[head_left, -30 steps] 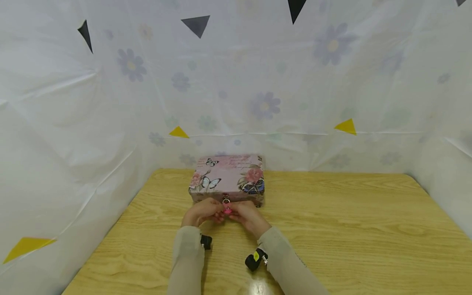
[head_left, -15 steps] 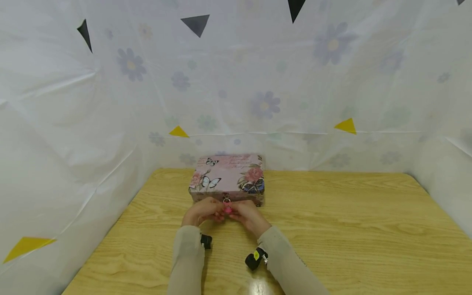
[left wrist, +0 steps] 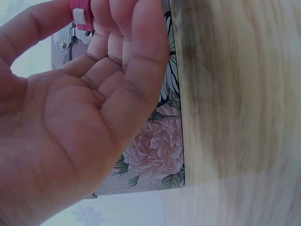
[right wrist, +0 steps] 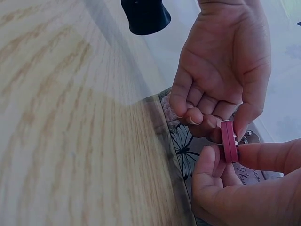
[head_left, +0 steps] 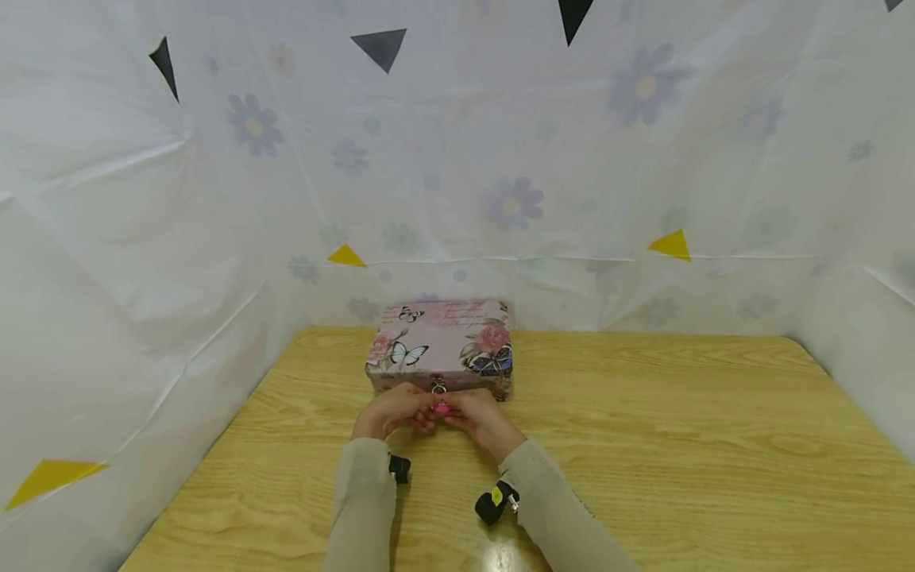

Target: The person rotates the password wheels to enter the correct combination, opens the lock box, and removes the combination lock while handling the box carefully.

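Movement is basically nil over the last second: left hand (head_left: 394, 407), right hand (head_left: 488, 421) and the little pink padlock (head_left: 442, 407) are parked right where they were, at the front of the butterfly-print box (head_left: 446, 334). So as far as I can judge, the fiddling with that lock is mid-step, just small finger work with nothing big to show for it. Box looks closed and sits toward the far side of the wooden table (head_left: 679, 445), near the white curtain (head_left: 443, 143). Lock's metal ring is up by the clasp (left wrist: 62, 40), though I can't tell if it's actually threaded through. Left hand pinches the lock from its side, thumb against it, other fingers loosely curled; right hand pinches it too, thumb on one face and a finger on the other. Pose-wise, the two light sleeves (head_left: 363, 500) come in from the near edge and the hands angle inward, fingertips nearly meeting at the lock. Any markings on it are too small to read.
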Available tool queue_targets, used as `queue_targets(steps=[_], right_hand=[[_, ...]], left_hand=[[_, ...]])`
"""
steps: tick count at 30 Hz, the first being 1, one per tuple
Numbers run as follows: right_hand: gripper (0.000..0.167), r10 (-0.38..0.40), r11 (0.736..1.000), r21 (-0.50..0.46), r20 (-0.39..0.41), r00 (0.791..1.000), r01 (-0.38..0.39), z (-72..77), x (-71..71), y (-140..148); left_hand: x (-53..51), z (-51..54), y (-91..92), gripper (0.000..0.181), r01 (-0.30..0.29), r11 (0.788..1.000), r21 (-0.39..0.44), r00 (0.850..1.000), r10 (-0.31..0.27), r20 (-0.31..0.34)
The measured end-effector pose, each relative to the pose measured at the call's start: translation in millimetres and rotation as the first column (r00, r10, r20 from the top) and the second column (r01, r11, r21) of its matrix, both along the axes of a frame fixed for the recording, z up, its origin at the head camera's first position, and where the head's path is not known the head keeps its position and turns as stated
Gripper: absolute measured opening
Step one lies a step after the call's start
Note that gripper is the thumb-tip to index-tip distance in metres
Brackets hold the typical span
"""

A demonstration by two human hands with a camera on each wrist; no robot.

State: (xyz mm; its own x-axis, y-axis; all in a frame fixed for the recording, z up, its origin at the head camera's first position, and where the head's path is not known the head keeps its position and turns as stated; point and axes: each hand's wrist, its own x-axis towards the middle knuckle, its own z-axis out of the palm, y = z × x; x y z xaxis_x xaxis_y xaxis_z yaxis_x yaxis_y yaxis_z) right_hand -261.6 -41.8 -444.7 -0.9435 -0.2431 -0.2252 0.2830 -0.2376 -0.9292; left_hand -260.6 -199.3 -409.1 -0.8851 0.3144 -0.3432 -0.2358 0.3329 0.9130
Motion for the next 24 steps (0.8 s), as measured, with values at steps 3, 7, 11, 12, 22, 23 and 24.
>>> queue_targets(steps=[3,7,11,12,22,23,24], right_hand=[[0.022,-0.003,1.0,0.006,0.006,1.0,0.003,0.0,-0.7,-0.2],[0.023,0.002,1.0,0.012,0.006,1.0,-0.002,0.3,-1.1,-0.6],[0.024,0.014,1.0,0.01,0.002,1.0,-0.014,1.0,0.4,-0.2],[0.024,0.016,1.0,0.009,0.004,1.0,-0.016,1.3,0.8,-0.1],[0.023,0.003,1.0,0.012,0.013,1.0,-0.003,1.7,0.6,-0.8],[0.023,0.001,1.0,0.012,0.012,1.0,-0.001,1.7,0.5,-0.9],[0.023,0.0,1.0,0.011,0.012,1.0,0.0,1.5,0.3,-0.9]], left_hand=[[-0.4,-0.2,0.1,0.024,0.005,1.0,0.0,1.0,-0.005,-0.008],[-1.2,-0.6,0.7,0.025,0.003,1.0,-0.015,1.0,-0.004,-0.018],[-1.9,-1.4,1.2,0.024,-0.003,1.0,-0.02,1.0,0.002,-0.025],[-2.0,-1.7,1.0,0.024,-0.004,1.0,-0.021,1.0,0.004,-0.025],[-1.9,-1.0,0.8,0.025,0.001,1.0,-0.018,1.0,-0.001,-0.028],[-1.8,-1.0,0.8,0.026,0.004,1.0,-0.018,1.0,-0.004,-0.031],[-1.8,-1.2,0.6,0.026,0.007,1.0,-0.017,0.999,-0.008,-0.033]])
